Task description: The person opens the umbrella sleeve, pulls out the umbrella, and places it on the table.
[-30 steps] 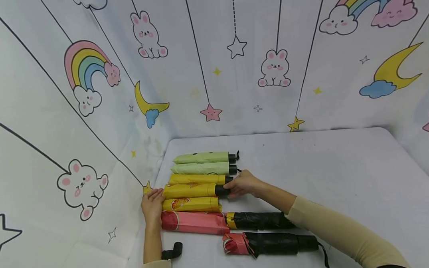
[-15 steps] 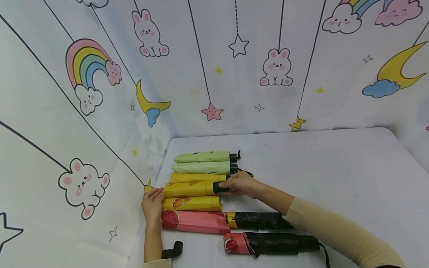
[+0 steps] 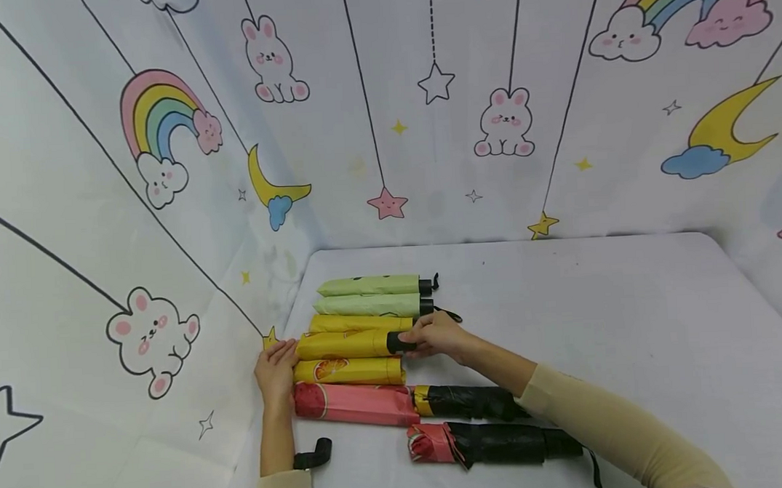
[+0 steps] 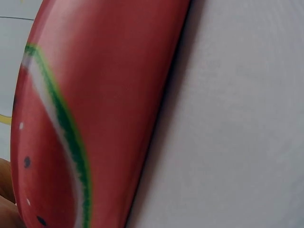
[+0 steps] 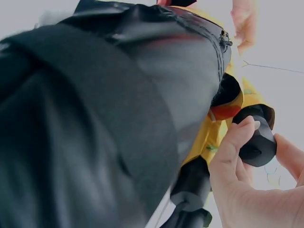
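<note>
In the head view, my right hand (image 3: 439, 335) pinches the black handle (image 5: 258, 142) of a folded yellow umbrella (image 3: 344, 344) between thumb and fingers. My left hand (image 3: 276, 373) lies at that umbrella's left end, fingers fairly straight and touching or nearly touching it. Another yellow umbrella (image 3: 360, 323) lies just behind. In front is a yellow umbrella sleeve (image 3: 349, 372) printed with an orange slice, no handle showing. The pink watermelon-print sleeve (image 3: 357, 404) comes after it, filling much of the left wrist view. Only a bit of the left hand's fingers (image 4: 8, 202) shows there.
Two light green umbrellas (image 3: 369, 286) lie at the back of the row. A black umbrella with a yellow end (image 3: 466, 402) and a black-and-pink umbrella (image 3: 498, 443) lie at the front right, partly under the right forearm. Printed cloth walls (image 3: 427, 162) rise behind and left.
The right hand and the umbrella handle have shifted slightly left and away from the wearer. The left hand has stayed nearly in place. The head view has moved a little.
</note>
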Available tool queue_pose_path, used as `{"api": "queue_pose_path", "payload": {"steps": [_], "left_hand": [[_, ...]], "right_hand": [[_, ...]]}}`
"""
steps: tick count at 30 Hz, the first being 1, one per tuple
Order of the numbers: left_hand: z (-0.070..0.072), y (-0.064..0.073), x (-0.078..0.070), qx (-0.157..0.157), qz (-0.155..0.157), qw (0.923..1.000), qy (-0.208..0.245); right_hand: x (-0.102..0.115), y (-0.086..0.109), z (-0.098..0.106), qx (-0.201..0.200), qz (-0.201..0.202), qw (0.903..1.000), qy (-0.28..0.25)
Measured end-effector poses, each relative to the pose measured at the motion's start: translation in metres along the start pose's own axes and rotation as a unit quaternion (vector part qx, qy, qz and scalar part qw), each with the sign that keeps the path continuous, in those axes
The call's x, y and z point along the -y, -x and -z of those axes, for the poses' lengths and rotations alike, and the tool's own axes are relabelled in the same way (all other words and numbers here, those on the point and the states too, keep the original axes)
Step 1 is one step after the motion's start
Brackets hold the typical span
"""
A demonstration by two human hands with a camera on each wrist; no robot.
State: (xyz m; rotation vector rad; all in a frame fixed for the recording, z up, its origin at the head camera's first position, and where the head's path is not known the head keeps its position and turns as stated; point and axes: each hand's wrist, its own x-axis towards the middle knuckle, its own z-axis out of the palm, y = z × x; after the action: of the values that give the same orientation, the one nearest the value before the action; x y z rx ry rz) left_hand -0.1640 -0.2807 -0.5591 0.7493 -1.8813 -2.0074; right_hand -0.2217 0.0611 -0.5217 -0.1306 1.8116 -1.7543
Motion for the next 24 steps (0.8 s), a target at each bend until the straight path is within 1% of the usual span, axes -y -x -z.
{"api": "queue_pose_path", "payload": {"steps": [3, 5, 9, 16, 24], "left_hand": [[0.0002, 0.0002, -0.0001, -0.007, 0.000, 0.9998, 0.017], [0.0006, 0.0001, -0.0002, -0.009, 0.000, 0.9998, 0.020], [0.0017, 0.0006, -0.0006, -0.010, -0.002, 0.9997, 0.021], [0.0019, 0.0021, -0.0012, -0.001, -0.004, 0.9998, 0.017], [0.0007, 0.0024, -0.0012, 0.003, -0.011, 0.9998, 0.013]], "right_hand": [[0.0006, 0.0005, -0.0007, 0.003, 0.006, 1.0000, -0.002], [0.0005, 0.0008, -0.0012, 0.004, 0.010, 0.9999, -0.003], [0.0019, 0.0019, -0.0026, 0.004, 0.018, 0.9998, -0.005], [0.0029, 0.0013, -0.0016, -0.013, 0.010, 0.9998, -0.011], [0.0060, 0.0048, -0.0004, -0.014, 0.014, 0.9997, -0.017]]}}
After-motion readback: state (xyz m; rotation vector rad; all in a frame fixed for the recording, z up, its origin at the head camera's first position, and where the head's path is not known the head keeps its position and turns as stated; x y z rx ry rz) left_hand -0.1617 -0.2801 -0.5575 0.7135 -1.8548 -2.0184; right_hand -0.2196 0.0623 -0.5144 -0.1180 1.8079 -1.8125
